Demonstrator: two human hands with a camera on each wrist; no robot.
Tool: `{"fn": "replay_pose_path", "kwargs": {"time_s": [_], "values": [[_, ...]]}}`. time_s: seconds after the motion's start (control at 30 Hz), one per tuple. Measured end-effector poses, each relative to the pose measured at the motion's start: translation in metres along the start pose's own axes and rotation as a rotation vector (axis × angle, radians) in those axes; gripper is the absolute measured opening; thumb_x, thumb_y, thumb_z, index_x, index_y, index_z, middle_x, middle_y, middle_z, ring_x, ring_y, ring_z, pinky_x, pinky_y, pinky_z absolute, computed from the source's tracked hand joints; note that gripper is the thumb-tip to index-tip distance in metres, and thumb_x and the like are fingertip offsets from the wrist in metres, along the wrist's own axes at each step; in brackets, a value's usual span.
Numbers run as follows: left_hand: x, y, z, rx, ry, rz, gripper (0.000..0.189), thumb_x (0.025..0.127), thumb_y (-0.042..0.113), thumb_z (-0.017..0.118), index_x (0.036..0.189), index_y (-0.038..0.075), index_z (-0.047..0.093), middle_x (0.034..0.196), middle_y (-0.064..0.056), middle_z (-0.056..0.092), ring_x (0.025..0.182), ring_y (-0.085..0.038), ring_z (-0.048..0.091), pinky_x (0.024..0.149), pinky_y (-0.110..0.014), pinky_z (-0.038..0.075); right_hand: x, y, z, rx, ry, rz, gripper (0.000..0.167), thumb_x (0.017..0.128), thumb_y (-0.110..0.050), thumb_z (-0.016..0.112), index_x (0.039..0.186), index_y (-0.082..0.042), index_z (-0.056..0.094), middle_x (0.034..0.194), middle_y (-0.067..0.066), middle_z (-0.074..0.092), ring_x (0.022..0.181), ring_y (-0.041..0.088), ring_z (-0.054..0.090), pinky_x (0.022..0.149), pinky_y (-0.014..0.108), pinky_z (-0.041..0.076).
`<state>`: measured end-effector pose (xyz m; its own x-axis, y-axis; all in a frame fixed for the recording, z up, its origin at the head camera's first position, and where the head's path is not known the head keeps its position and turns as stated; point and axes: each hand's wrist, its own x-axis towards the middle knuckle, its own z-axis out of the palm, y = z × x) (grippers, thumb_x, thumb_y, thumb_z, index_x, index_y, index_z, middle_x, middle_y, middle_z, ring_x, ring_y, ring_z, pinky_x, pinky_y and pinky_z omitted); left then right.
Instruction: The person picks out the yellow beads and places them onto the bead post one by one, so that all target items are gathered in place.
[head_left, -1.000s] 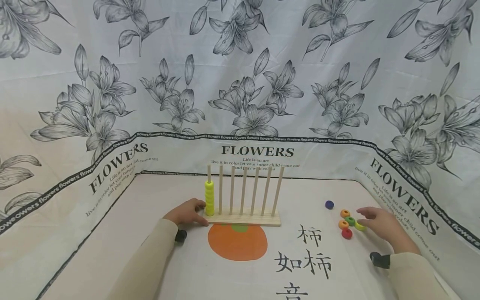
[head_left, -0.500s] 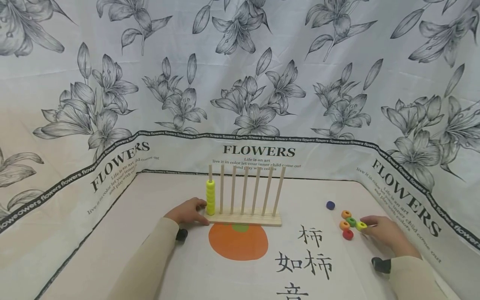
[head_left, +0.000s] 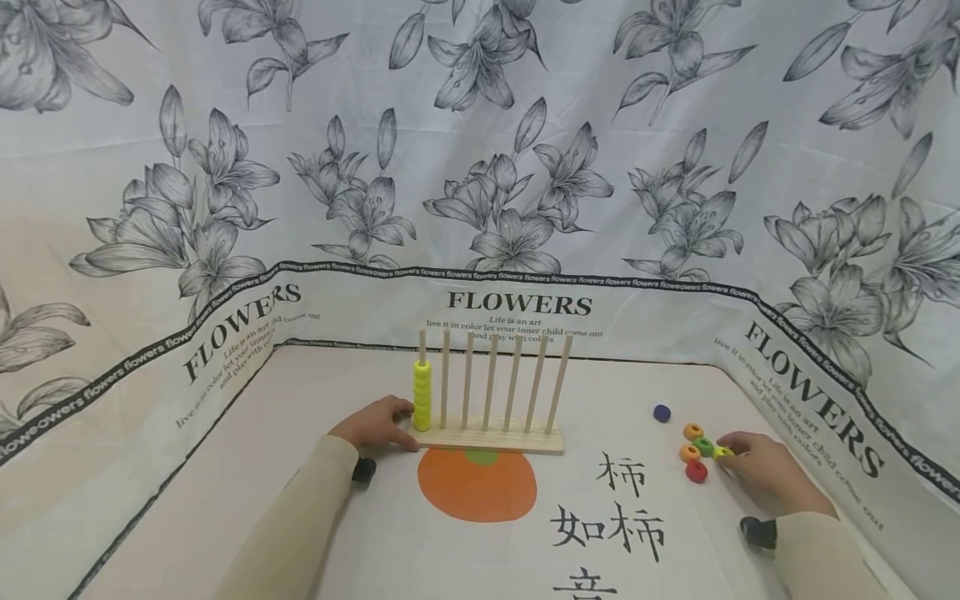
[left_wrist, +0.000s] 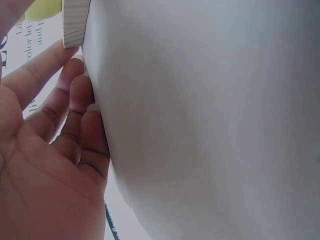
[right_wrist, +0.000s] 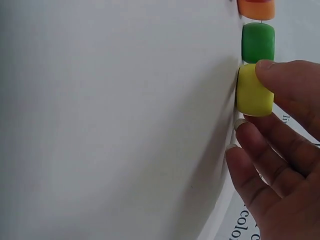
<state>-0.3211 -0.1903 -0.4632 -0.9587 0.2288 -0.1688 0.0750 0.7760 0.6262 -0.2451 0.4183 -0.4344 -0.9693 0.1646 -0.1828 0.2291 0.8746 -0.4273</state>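
A wooden peg stand [head_left: 498, 439] with several upright rods stands on the table; its leftmost rod carries a stack of yellow beads [head_left: 422, 396]. At the left end of its base, my left hand [head_left: 377, 422] holds on with thumb in front and index finger behind. The left wrist view shows the base's end [left_wrist: 75, 25] between them. Over on the right, my right hand [head_left: 772, 467] pinches a loose yellow bead [right_wrist: 254, 92] with the thumb on its side. That bead still lies on the cloth, close against a green bead [right_wrist: 258, 42].
Near the right hand lie two orange beads [head_left: 688, 453], a red bead [head_left: 697, 472] and, farther back, a dark blue bead [head_left: 662, 413]. A white cloth with a printed orange persimmon [head_left: 477, 485] covers the table. Flower-printed curtain [head_left: 510, 208] encloses the back and sides.
My right hand has come down onto the yellow bead, its fingers closing from apart to a pinch. The left hand stays at the stand's end. The head view has shifted slightly.
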Motion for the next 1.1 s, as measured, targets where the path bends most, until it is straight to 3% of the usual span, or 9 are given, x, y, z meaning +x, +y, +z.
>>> {"fn": "replay_pose_path", "kwargs": {"time_s": [0.4,0.67,1.1], "values": [[0.001,0.002,-0.003,0.008,-0.013,-0.002,0.085,0.063,0.042,0.088,0.136,0.015,0.054,0.135,-0.007,0.053,0.125,-0.027,0.049,0.109,-0.051,0.039,-0.01,-0.005,-0.004,-0.018,0.038,-0.023,0.054,0.087,-0.029,0.065,0.129,0.002,0.053,0.13,0.038,0.046,0.114,0.052,0.047,0.085,0.062,0.047],[0.001,-0.001,-0.002,0.024,-0.015,-0.003,0.084,0.064,0.042,0.088,0.136,0.015,0.054,0.134,-0.006,0.054,0.124,-0.026,0.049,0.109,-0.05,0.04,-0.015,-0.025,-0.008,-0.013,0.076,-0.11,0.046,0.088,-0.017,0.061,0.131,0.0,0.053,0.134,0.035,0.046,0.116,0.051,0.048,0.082,0.058,0.05],[0.001,-0.001,-0.002,0.03,-0.014,0.017,0.082,0.064,0.041,0.089,0.134,0.015,0.055,0.132,-0.006,0.055,0.122,-0.026,0.05,0.108,-0.05,0.041,-0.018,-0.055,-0.008,-0.004,0.116,-0.186,0.043,0.093,-0.019,0.058,0.133,-0.002,0.053,0.137,0.031,0.047,0.121,0.053,0.045,0.089,0.063,0.048]]}}
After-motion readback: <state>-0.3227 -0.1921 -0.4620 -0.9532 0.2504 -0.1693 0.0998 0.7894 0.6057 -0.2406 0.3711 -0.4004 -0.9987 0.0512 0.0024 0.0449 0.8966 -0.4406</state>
